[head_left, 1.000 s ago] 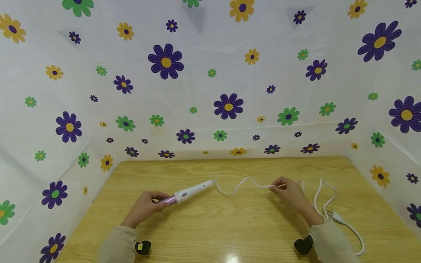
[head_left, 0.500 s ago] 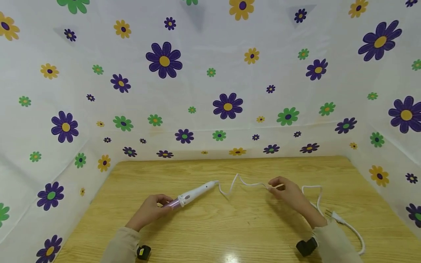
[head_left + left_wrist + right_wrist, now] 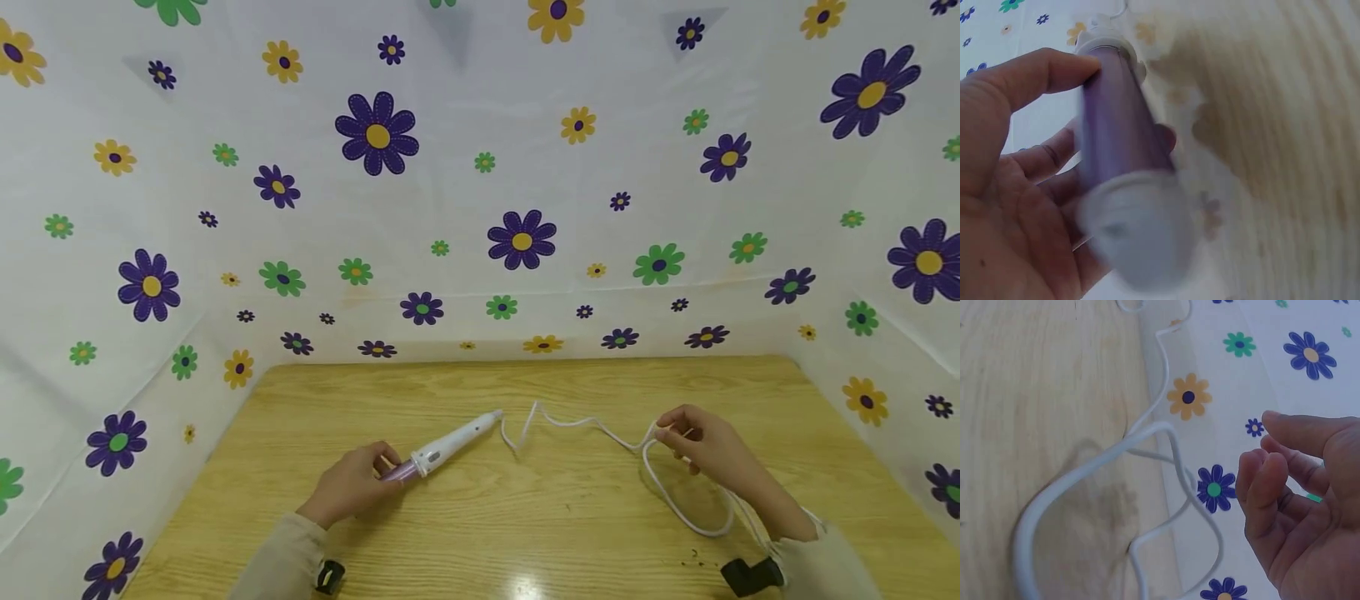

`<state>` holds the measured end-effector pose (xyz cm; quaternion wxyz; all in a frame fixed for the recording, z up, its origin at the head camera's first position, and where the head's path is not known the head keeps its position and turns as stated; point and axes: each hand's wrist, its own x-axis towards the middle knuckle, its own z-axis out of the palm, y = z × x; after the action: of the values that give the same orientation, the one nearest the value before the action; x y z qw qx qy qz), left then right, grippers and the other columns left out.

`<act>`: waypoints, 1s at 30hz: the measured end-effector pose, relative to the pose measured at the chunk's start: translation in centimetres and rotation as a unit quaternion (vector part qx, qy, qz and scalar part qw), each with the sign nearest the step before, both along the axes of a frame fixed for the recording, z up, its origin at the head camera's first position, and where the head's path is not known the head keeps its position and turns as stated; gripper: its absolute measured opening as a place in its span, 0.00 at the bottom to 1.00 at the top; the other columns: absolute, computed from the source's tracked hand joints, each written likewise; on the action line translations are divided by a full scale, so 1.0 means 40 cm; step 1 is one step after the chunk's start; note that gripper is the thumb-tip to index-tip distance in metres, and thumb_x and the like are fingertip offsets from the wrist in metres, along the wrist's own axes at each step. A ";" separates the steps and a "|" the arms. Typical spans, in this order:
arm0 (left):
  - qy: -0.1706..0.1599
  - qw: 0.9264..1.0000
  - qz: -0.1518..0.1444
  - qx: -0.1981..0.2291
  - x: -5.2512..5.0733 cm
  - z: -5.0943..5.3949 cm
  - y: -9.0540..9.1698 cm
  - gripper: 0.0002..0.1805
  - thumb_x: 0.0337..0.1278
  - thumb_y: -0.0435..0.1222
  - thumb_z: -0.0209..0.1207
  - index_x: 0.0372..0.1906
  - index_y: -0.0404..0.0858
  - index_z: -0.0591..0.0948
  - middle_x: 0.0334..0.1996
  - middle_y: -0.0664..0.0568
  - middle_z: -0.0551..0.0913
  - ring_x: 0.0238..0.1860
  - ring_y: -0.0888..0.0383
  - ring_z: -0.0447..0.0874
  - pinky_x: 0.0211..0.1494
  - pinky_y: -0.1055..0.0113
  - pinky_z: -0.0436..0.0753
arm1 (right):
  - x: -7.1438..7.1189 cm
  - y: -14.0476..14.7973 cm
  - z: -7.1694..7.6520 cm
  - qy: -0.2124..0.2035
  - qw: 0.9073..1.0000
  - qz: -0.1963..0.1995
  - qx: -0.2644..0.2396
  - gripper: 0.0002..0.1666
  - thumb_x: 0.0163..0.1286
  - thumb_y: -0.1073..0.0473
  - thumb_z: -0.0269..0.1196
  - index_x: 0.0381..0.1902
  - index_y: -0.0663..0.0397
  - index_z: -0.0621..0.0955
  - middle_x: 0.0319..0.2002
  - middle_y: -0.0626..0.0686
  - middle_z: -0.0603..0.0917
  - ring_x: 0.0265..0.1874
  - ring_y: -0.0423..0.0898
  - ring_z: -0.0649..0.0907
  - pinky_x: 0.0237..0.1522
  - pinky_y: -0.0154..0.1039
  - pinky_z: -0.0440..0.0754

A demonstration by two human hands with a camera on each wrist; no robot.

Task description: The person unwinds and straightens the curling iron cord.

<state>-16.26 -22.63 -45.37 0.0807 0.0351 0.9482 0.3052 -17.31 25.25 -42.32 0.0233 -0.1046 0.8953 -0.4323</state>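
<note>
A curling iron (image 3: 459,440) with a white handle and a purple barrel lies slantwise above the wooden table, its handle pointing to the far right. My left hand (image 3: 352,485) holds it by the barrel (image 3: 1116,119), thumb on one side and fingers on the other; the white tip faces the left wrist camera, blurred. From the handle a white cord (image 3: 572,422) zigzags right to a loop beside my right hand (image 3: 708,446). In the right wrist view the cord (image 3: 1166,428) passes apart from my right hand (image 3: 1310,494), whose fingers are loosely bent around nothing.
The wooden table (image 3: 525,517) is bounded at the back and sides by a white flower-printed sheet (image 3: 450,192). More cord runs under the right forearm; its plug is not clearly visible. Black wrist cameras are strapped below both hands.
My right hand has shifted right and the cord beside it now forms a wide loop toward the front. The plug seen earlier is out of sight. My left hand moved slightly right with the curling iron.
</note>
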 end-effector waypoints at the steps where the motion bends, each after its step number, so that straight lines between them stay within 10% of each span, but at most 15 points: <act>1: 0.001 1.000 -0.004 -0.012 0.001 -0.002 0.001 0.15 0.44 0.39 0.70 0.41 0.45 0.81 0.32 0.56 0.83 0.29 0.62 0.77 0.30 0.66 0.74 | 0.003 0.007 -0.005 -0.004 1.000 0.001 -0.004 0.19 0.71 0.54 0.59 0.50 0.66 0.76 0.31 0.57 0.79 0.22 0.44 0.76 0.20 0.39 0.77; 16: -0.031 0.996 -0.062 -0.058 -0.020 0.016 0.012 0.25 0.42 0.41 0.72 0.50 0.45 0.79 0.34 0.55 0.84 0.31 0.61 0.79 0.32 0.63 0.77 | 0.029 0.035 -0.086 -0.072 0.993 0.090 0.000 0.23 0.68 0.55 0.62 0.52 0.66 0.74 0.37 0.54 0.77 0.30 0.37 0.76 0.28 0.33 0.77; 30: -0.053 0.987 -0.138 -0.059 -0.113 0.045 0.100 0.34 0.44 0.45 0.71 0.61 0.46 0.74 0.45 0.49 0.83 0.40 0.57 0.81 0.41 0.57 0.79 | 0.018 0.009 -0.112 -0.053 0.991 0.120 0.004 0.18 0.66 0.62 0.62 0.50 0.68 0.76 0.33 0.53 0.80 0.28 0.35 0.77 0.29 0.32 0.76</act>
<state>-20.79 -18.64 -43.59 0.1741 0.1447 0.9449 0.2365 -16.60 25.59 -46.82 0.1232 -0.1879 0.8753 -0.4281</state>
